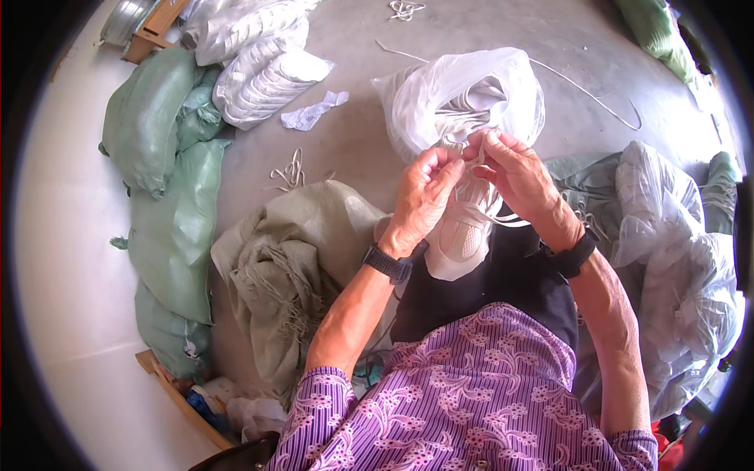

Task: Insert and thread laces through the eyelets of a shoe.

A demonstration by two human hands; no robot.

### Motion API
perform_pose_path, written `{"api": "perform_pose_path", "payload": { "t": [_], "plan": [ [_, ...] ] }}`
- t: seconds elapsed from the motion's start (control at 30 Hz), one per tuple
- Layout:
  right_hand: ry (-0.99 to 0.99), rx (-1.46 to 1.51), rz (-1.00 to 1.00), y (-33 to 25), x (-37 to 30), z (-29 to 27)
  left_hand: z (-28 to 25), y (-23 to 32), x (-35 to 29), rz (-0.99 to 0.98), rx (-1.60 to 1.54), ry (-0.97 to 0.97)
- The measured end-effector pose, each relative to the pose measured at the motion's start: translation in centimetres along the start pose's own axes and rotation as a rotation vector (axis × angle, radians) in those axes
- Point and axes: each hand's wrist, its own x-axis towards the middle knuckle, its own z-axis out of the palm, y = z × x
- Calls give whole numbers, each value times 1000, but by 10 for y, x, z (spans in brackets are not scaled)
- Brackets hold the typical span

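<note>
A pale beige shoe (pixel 455 253) rests on my dark-clothed lap with its toe toward me. Its cream shoelace (pixel 473 212) runs across the upper, and a loose loop hangs at the right side. My left hand (pixel 426 195) is closed in a pinch at the lace on the left of the shoe's opening. On the other side, my right hand (pixel 517 174) pinches the lace between thumb and forefinger, slightly raised. The fingers of both hands nearly meet and partly hide the shoe's upper end. Just beyond them stands an open clear plastic bag (pixel 408 106) with pale shoes or shoe parts inside.
Stuffed green sacks (pixel 169 228) line the left wall. Plastic-wrapped pale stacks (pixel 271 82) lie at the far left. A crumpled beige sack (pixel 290 243) sits beside my left arm. Filled clear bags (pixel 675 275) crowd my right. Loose laces (pixel 290 170) lie on the floor.
</note>
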Motion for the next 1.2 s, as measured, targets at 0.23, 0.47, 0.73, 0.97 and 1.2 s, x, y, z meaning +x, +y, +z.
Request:
{"api": "perform_pose_path", "payload": {
  "t": [0.23, 0.47, 0.73, 0.97, 1.2],
  "plan": [
    [77, -8, -43, -1, 0, 4, 8, 11, 10, 225, 384, -2],
    [52, -68, -9, -5, -1, 10, 8, -1, 15, 267, 272, 22],
    [43, -50, 12, -4, -3, 9, 9, 2, 12, 255, 236, -16],
    [-1, -67, 4, -16, -1, 4, 1, 7, -4, 368, 530, 102],
    [-234, -622, -24, -79, 6, 3, -19, -27, -48, 124, 735, 84]
  ]
}}
